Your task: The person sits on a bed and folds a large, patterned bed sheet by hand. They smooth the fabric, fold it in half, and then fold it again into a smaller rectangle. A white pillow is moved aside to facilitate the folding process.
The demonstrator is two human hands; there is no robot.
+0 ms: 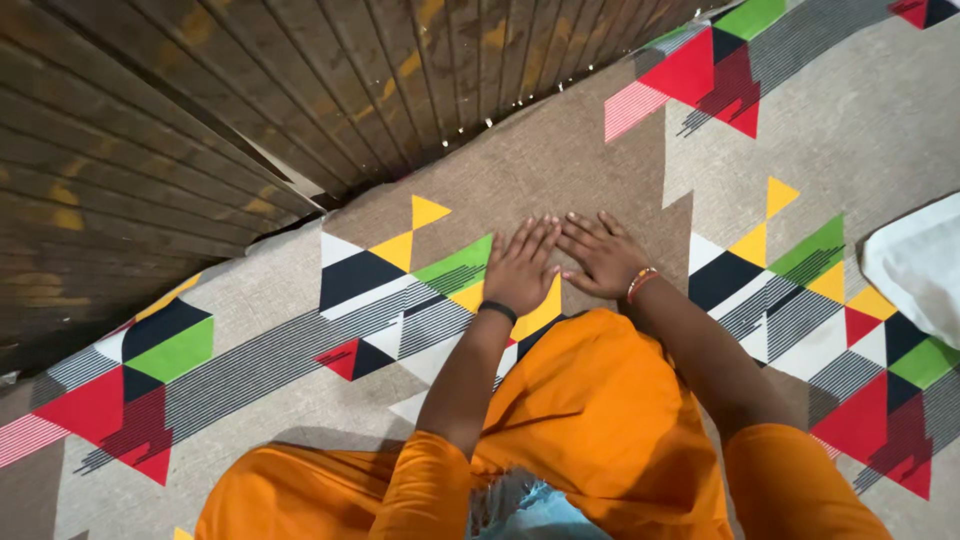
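My left hand [520, 268] lies flat, palm down, on a grey bedsheet [560, 160] printed with coloured triangles and stripes. My right hand [600, 255] lies flat beside it, fingers spread, their fingertips almost touching. Neither hand holds anything. A black band sits on my left wrist and a red-and-orange beaded band on my right wrist. Both arms reach out from orange sleeves over my orange-clad knee [600, 410].
A dark wooden plank wall [200, 110] runs along the far edge of the sheet, meeting it in a diagonal line. A white cloth or pillow [920, 265] lies at the right edge.
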